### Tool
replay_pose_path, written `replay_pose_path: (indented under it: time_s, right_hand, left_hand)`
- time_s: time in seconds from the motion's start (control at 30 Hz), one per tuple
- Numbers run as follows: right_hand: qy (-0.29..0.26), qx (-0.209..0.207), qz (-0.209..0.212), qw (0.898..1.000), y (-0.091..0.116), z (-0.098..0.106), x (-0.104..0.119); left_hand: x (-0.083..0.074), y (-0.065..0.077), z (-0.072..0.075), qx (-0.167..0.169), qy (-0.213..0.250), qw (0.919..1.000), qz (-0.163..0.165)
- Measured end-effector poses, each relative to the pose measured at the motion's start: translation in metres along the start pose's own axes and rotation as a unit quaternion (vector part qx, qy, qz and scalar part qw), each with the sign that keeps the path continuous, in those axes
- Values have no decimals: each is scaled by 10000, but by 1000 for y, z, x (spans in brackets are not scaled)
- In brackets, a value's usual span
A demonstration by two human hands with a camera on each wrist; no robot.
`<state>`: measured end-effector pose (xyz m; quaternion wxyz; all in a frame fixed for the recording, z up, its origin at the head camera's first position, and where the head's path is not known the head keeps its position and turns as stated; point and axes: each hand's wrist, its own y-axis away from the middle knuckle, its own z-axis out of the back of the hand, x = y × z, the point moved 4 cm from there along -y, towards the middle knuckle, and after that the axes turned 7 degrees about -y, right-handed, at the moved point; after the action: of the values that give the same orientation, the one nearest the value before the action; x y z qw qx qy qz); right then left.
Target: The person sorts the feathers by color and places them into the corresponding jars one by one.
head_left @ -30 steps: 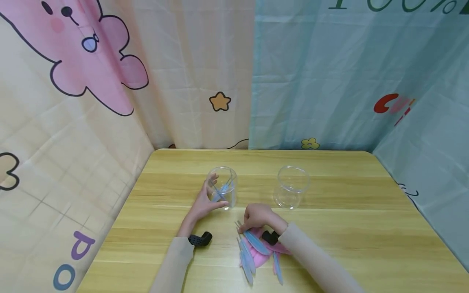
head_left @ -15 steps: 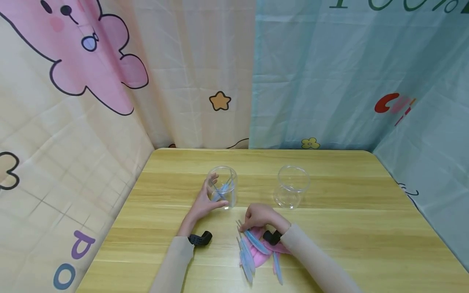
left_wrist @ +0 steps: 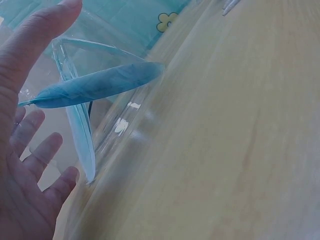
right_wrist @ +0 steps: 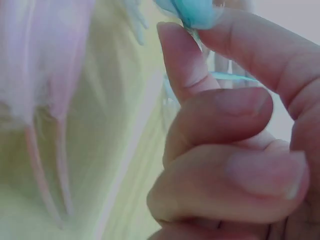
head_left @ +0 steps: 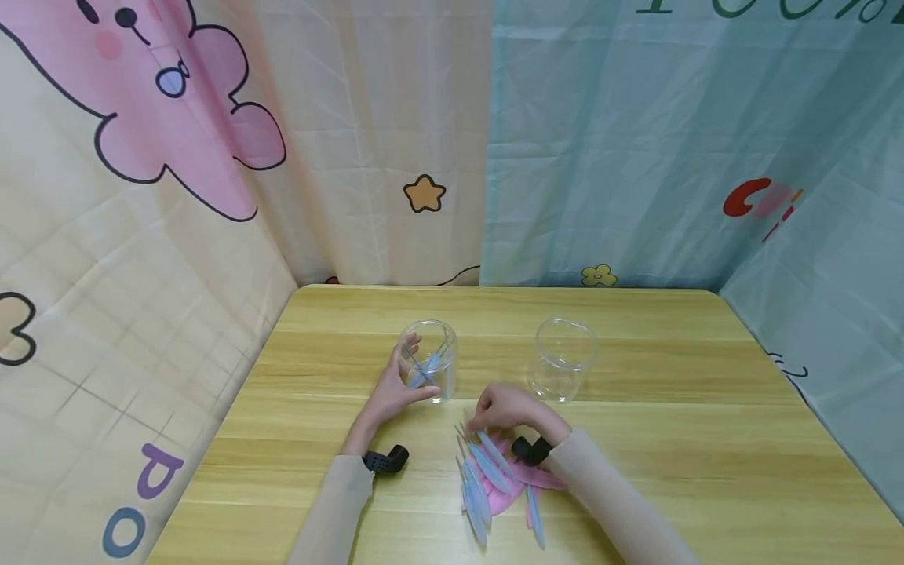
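Pinching a blue feather (head_left: 493, 449) near one end, between thumb and index fingertip of the right hand (head_left: 512, 410), with the other fingers curled in. Cupping the left glass jar (head_left: 445, 373) with the left hand (head_left: 391, 392), thumb toward the near side, fingers round behind. Worth noting most, as a judgement: from the pinch, only a short way forward and left to that jar, upright on the desk (head_left: 657, 439) with more blue feathers (left_wrist: 100, 86) inside. Held with its long axis slanting from near right to forward left, so roughly aimed at the jar. Cannot tell where the quill tip ends. Hovering beside the pile of pink and blue feathers (head_left: 475, 498), well short of the right glass jar (head_left: 563, 361).
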<state>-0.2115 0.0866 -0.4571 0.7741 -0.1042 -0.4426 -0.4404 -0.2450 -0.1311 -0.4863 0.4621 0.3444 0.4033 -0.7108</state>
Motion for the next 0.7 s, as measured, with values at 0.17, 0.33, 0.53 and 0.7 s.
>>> replay_pose_path:
  time_s: [0.17,0.33,0.53,0.7]
  right_hand:
    - [-138,-205,0,9997,0,9,2]
    - [-460,-624,139,9969,-1,21,6]
    - [-1196,-1353,375,9828,-3,41,21]
    - [-1992,-2214,514,9532,-6,57,32]
  left_hand:
    - [0,-1,0,-3,6,10000,-4]
    - [-9,1,2,69,11,10000,-11]
    - [2,0,-1,46,-12,10000,-18]
    - [4,0,-1,57,-76,9999,47]
